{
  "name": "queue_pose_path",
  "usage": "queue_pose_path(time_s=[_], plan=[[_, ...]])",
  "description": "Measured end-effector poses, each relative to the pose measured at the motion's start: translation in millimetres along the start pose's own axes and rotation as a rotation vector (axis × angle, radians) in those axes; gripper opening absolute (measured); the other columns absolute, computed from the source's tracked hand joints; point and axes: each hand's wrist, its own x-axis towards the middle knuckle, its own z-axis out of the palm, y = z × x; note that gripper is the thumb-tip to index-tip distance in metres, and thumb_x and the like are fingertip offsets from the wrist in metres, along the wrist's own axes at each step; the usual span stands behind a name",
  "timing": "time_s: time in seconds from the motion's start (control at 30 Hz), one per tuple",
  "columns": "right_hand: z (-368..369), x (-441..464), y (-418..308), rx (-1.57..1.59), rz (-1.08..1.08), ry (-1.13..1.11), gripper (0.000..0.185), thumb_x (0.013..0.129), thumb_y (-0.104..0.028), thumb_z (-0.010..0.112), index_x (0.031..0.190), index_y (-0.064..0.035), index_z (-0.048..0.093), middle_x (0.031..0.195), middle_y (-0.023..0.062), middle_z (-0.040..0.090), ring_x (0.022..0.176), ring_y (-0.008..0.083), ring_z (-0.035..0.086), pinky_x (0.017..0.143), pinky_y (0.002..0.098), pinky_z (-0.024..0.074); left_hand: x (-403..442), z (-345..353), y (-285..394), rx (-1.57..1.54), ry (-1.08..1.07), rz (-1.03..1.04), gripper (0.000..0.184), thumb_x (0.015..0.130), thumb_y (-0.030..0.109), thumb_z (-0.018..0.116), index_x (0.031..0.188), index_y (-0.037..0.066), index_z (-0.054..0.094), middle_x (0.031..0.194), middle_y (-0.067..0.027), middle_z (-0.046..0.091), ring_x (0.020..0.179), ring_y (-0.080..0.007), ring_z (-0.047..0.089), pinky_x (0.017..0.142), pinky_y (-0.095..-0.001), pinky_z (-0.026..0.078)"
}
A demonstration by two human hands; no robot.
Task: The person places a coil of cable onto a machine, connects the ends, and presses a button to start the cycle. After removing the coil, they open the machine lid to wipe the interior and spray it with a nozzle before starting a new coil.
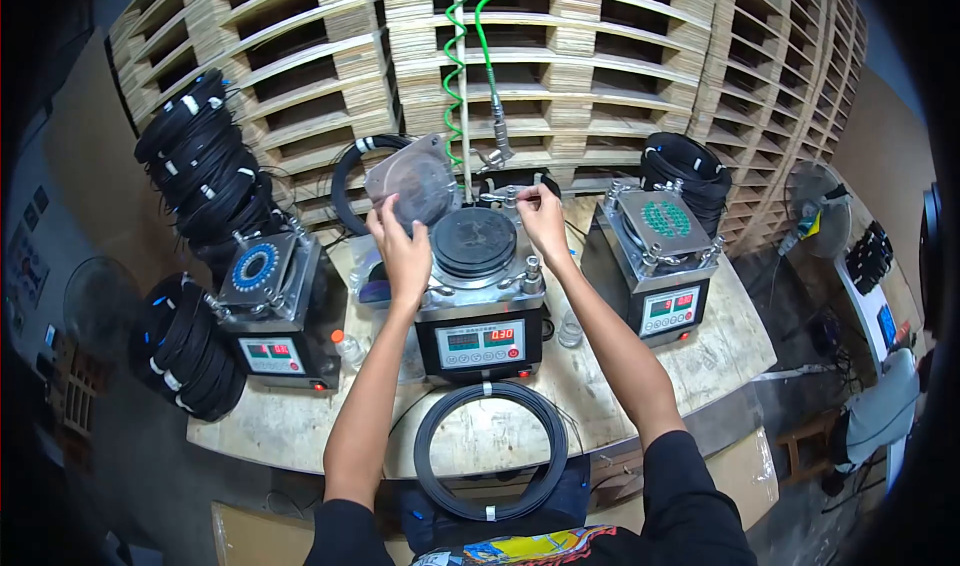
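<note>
The left hand [404, 258] is partly spread, with thumb and fingers at the near edge of a square plate [411, 180], which it holds up. The plate is just beyond the left rear of the middle machine [480, 314], tilted, with one broad face towards the wearer. It is nearly as wide as it is long, so no long axis stands out; one corner points away from the wearer and slightly right.

The right hand [543, 222] is at the middle machine's right rear corner, thumb and fingertips drawn together beside a metal clamp [508, 196]. Whether they grip its lever cannot be told; the lever lies roughly crosswise.

Between the hands, a round black disc [474, 240] sits on top of the middle machine, whose front display [482, 344] reads 0.30. Just in front of that machine, a black cable coil [423, 448] extends over the near edge of the tabletop [612, 391]. To its left are an orange-capped bottle [347, 348] and a second machine [268, 316] bearing a blue ring of parts [255, 267]. To its right are a clear jar [570, 332] and a third machine [660, 276] topped with green pieces [666, 219]. Behind it hangs a green coiled hose [453, 78], before stacked wooden pallets [320, 51].
</note>
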Motion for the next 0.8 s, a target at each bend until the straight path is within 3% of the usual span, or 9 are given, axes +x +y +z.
queue_pose_path(time_s=[0.03,0.07,0.2,0.33,0.4,0.47,0.6,0.77,0.8], plan=[[-1,12,5,0.016,0.013,0.042,0.022,0.08,-0.016,0.068,0.097,-0.0021,0.067,0.073,0.0142,0.068,0.067,0.0253,0.067,0.066,0.0392,0.0525,-2,-1,1,0.038,-0.005,-0.02,0.056,0.087,0.001,0.06,0.14,0.006,0.044,0.142,-0.0249,0.035,0.132,-0.0435,0.043,0.111,-0.0447,0.035],[-2,23,10,-0.031,-0.012,0.112,0.026,0.08,-0.021,0.069,0.098,-0.0025,0.067,0.078,0.0172,0.069,0.073,0.0306,0.068,0.072,0.0425,0.0528,-3,-2,0,0.064,-0.035,-0.014,0.06,0.086,-0.001,0.058,0.143,0.006,0.041,0.145,-0.0277,0.033,0.134,-0.0464,0.041,0.111,-0.0453,0.035],[20,100,46,-0.12,-0.043,0.091,0.042,0.077,-0.028,0.075,0.112,-0.0064,0.067,0.092,0.0239,0.069,0.099,0.0373,0.065,0.089,0.0444,0.0509,-2,1,-7,0.115,-0.089,-0.076,0.07,0.084,-0.006,0.05,0.151,0.008,0.034,0.15,-0.0332,0.027,0.136,-0.0503,0.037,0.112,-0.0461,0.033],[58,156,72,-0.271,-0.183,0.055,0.06,0.074,-0.039,0.081,0.126,-0.0118,0.066,0.112,0.0261,0.066,0.109,0.0409,0.063,0.098,0.0463,0.0487,-3,-2,-2,0.113,-0.099,-0.085,0.072,0.083,-0.01,0.048,0.151,0.008,0.033,0.149,-0.0339,0.027,0.136,-0.0497,0.039,0.111,-0.0468,0.035],[73,173,72,-0.116,-0.095,-0.24,0.059,0.074,-0.043,0.082,0.12,-0.0089,0.069,0.116,0.028,0.065,0.111,0.0402,0.064,0.097,0.0471,0.0496,-2,-4,2,0.106,-0.106,-0.088,0.074,0.082,-0.014,0.048,0.151,0.007,0.034,0.149,-0.0338,0.028,0.136,-0.0499,0.039,0.11,-0.0471,0.036],[84,172,67,-0.136,-0.103,-0.123,0.048,0.071,-0.037,0.086,0.1,-0.0012,0.073,0.089,0.0241,0.071,0.089,0.0335,0.071,0.081,0.0447,0.0548,-3,-4,4,0.116,-0.096,-0.085,0.075,0.081,-0.015,0.048,0.151,0.007,0.034,0.149,-0.0334,0.029,0.137,-0.0503,0.037,0.111,-0.0476,0.035],[67,152,15,-0.052,-0.204,-0.168,0.038,0.069,-0.027,0.087,0.076,0.0004,0.061,0.067,0.0117,0.064,0.062,0.0187,0.063,0.059,0.0384,0.0502,-3,-3,1,0.128,-0.08,-0.07,0.075,0.081,-0.014,0.049,0.151,0.008,0.034,0.148,-0.0332,0.031,0.136,-0.0509,0.038,0.111,-0.0487,0.036],[39,109,-40,0.016,-0.368,-0.129,0.038,0.074,-0.013,0.071,0.104,0.0011,0.053,0.093,0.02,0.059,0.091,0.0377,0.058,0.085,0.0447,0.0482,-3,-3,0,0.11,-0.071,-0.101,0.075,0.08,-0.014,0.048,0.151,0.009,0.035,0.148,-0.0333,0.031,0.133,-0.0511,0.041,0.109,-0.0494,0.037],[28,96,-54,0.05,-0.426,-0.112,0.038,0.075,-0.011,0.069,0.107,0.001,0.053,0.099,0.0199,0.059,0.093,0.0362,0.059,0.086,0.0443,0.0484,-3,-2,-2,0.122,-0.061,-0.082,0.076,0.08,-0.014,0.048,0.151,0.009,0.035,0.147,-0.0332,0.032,0.132,-0.051,0.042,0.108,-0.0496,0.038]])
